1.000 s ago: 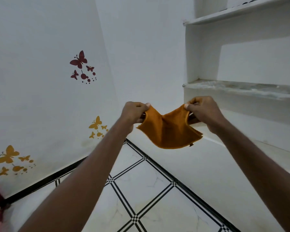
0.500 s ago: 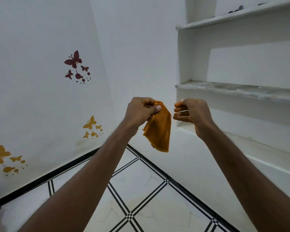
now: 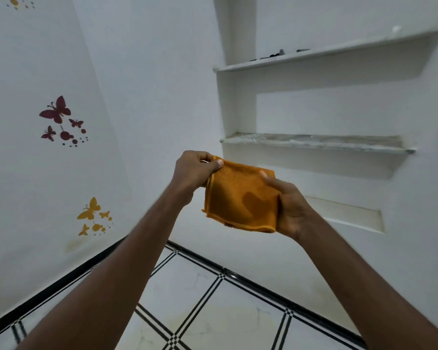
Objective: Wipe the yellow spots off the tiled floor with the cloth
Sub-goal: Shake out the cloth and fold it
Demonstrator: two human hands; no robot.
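An orange cloth [image 3: 238,198], folded into a flat square, is held up in the air in front of me at chest height. My left hand [image 3: 195,173] pinches its upper left corner between thumb and fingers. My right hand [image 3: 288,208] grips its right edge, thumb lying across the front face. Below, the white tiled floor [image 3: 213,317] with black striped grid lines shows faint yellowish patches on the tile between my forearms.
White walls meet in a corner ahead, with a black skirting line [image 3: 250,279] along the floor. Butterfly stickers, maroon [image 3: 58,117] and yellow [image 3: 91,213], mark the left wall. Recessed shelves [image 3: 314,142] are built into the right wall; small dark items lie on the upper one.
The cloth hung folded from my left hand alone half a second ago. My right hand has now taken its right edge, and the cloth is spread as a flat square. The view has tilted upward.
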